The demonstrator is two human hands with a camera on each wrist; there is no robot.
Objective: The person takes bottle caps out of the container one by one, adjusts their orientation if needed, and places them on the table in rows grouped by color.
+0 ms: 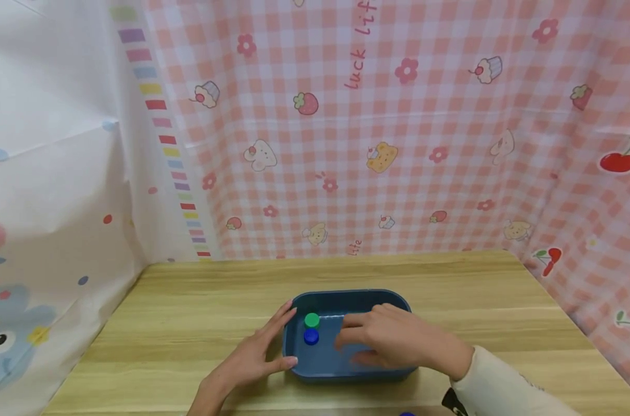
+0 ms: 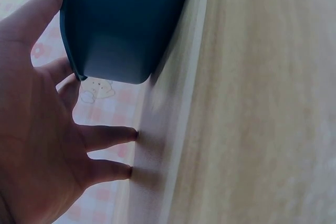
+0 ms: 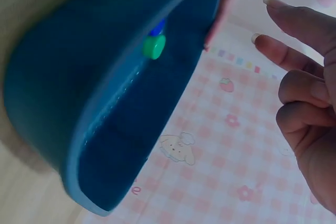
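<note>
A dark blue rectangular plastic basin [image 1: 315, 367] sits on the wooden table. Inside it, near the left end, a round green bottle cap [image 1: 312, 320] lies beside a round blue cap [image 1: 311, 337]. My left hand [image 1: 252, 352] rests against the basin's left end, its fingers spread; the thumb and forefinger touch the rim, and two lower fingers reach down to the tabletop in the left wrist view. Over the basin's right half hovers my right hand [image 1: 385, 335]. In the right wrist view its thumb and forefinger stand apart with nothing between them, while the other fingers are bent.
At the bottom edge of the head view, part of another blue round thing [image 1: 407, 413] shows on the near side of the basin. A pink checked cloth [image 1: 346, 190] hangs behind the table [image 1: 216, 300], and a white printed cloth [image 1: 60, 144] hangs at left.
</note>
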